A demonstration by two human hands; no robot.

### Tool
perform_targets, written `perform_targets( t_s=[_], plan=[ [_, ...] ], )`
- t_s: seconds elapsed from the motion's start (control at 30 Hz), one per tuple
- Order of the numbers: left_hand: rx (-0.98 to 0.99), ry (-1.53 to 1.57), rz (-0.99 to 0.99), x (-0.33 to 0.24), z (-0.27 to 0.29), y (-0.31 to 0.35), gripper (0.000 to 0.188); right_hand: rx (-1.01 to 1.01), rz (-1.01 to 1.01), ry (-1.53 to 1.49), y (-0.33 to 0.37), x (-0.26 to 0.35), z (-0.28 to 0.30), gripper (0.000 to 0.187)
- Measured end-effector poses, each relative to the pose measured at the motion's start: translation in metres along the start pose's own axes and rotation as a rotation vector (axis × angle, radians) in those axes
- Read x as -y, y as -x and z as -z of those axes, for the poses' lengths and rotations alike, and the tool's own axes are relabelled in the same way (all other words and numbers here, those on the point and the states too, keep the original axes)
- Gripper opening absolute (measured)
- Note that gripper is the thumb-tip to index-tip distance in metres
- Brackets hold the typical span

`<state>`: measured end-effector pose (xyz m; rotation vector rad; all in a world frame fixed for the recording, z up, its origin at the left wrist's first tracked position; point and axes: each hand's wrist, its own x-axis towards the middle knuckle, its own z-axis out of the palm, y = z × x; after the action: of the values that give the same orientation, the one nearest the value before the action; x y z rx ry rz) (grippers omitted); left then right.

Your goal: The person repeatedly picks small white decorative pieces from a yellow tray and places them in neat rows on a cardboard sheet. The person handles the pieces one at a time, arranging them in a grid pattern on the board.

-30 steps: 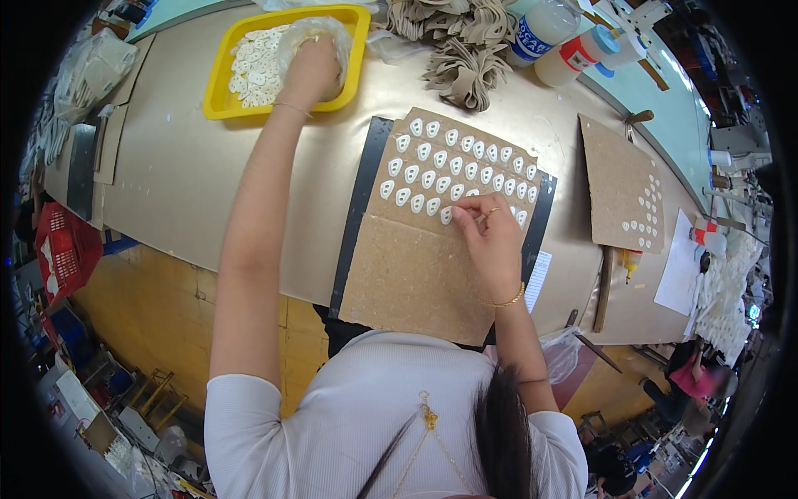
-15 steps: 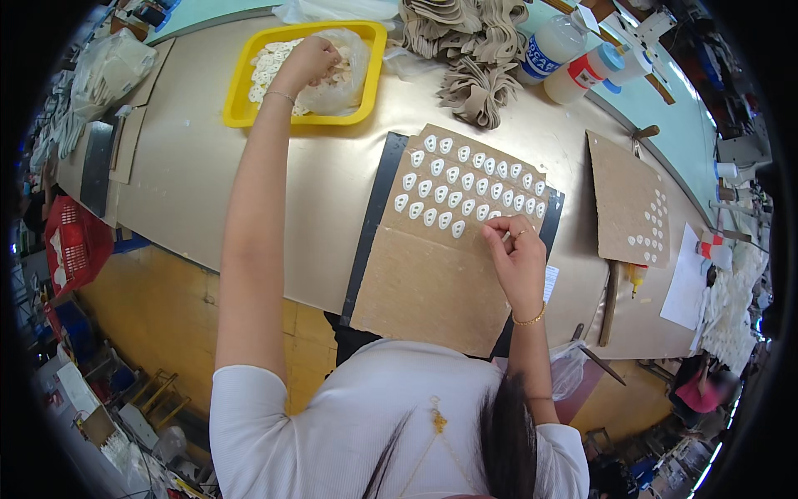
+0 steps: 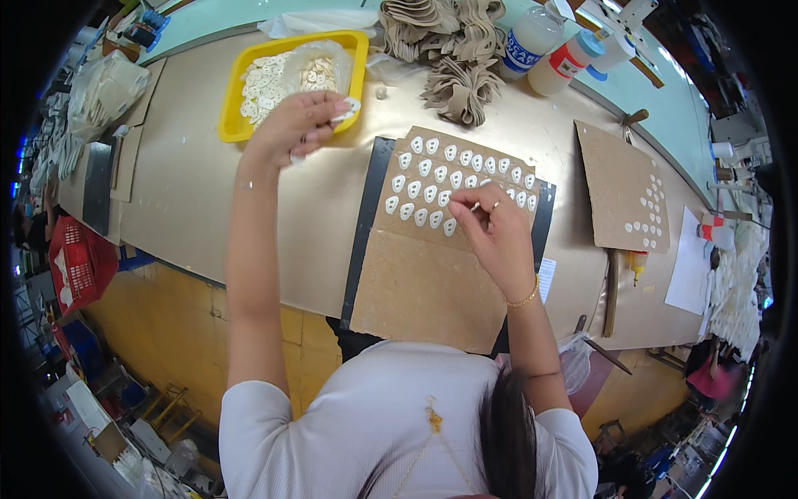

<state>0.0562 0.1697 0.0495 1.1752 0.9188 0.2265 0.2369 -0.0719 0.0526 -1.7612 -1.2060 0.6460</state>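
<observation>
My left hand [image 3: 298, 127] is raised over the near edge of a yellow tray [image 3: 359, 79], fingers curled. A white oval piece [image 3: 348, 108] is gripped at its fingertips. White pieces of the same kind [image 3: 264, 83] fill the tray's left side, and a clear plastic bag [image 3: 293, 73] in it holds small beige pieces [image 3: 318, 76]. My right hand [image 3: 496, 224] is pinched over the brown cardboard sheet [image 3: 424, 283]; what its fingertips hold, if anything, is too small to tell. Rows of white ovals [image 3: 431, 194] with dark openings cover the sheet's far half.
A dark board [image 3: 359, 249] lies under the sheet. Behind stand stacks of beige cut strips [image 3: 457, 87] and two bottles [image 3: 532, 41]. To the right are a second cardboard sheet [image 3: 611, 191] with small white pieces, a wooden stick [image 3: 611, 299], scissors [image 3: 603, 353] and white paper [image 3: 686, 266].
My left hand has come out of the tray toward me, now with a white oval piece at its fingertips. My right hand has shifted slightly left and away from me over the sheet.
</observation>
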Motion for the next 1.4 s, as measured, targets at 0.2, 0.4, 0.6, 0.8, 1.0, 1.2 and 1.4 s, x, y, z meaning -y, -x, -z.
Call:
perform_targets(
  t_s=[0.2, 0.4, 0.6, 0.8, 1.0, 1.2, 1.4],
  plan=[
    [0.444, 1.19, 0.24, 0.089, -0.022, 0.042, 0.019, 0.066, 0.071, 0.138, -0.043, -0.007, -0.007, 0.012],
    [0.502, 1.823, 0.229, 0.119, -0.063, 0.079, 0.025, 0.156, 0.263, 0.418, -0.159, -0.046, -0.086, 0.018],
    [0.348, 1.806, 0.18, 0.121, -0.056, 0.089, 0.023, 0.202, 0.102, 0.483, -0.207, -0.063, -0.13, 0.021],
    [0.288, 1.792, 0.246, 0.126, -0.061, 0.087, 0.023, 0.211, 0.065, 0.495, -0.206, -0.057, -0.134, 0.022],
    [0.156, 1.332, 0.181, 0.126, -0.069, 0.088, 0.021, 0.159, 0.231, 0.309, -0.166, -0.03, -0.097, 0.019],
    [0.05, 0.948, 0.146, 0.124, -0.086, 0.09, 0.016, 0.38, -0.423, -0.127, -0.03, -0.034, 0.005, 0.017],
    [0.095, 0.812, 0.203, 0.113, -0.11, 0.086, 0.015, 0.083, -0.58, -0.272, 0.027, -0.052, 0.004, 0.014]
  ],
)
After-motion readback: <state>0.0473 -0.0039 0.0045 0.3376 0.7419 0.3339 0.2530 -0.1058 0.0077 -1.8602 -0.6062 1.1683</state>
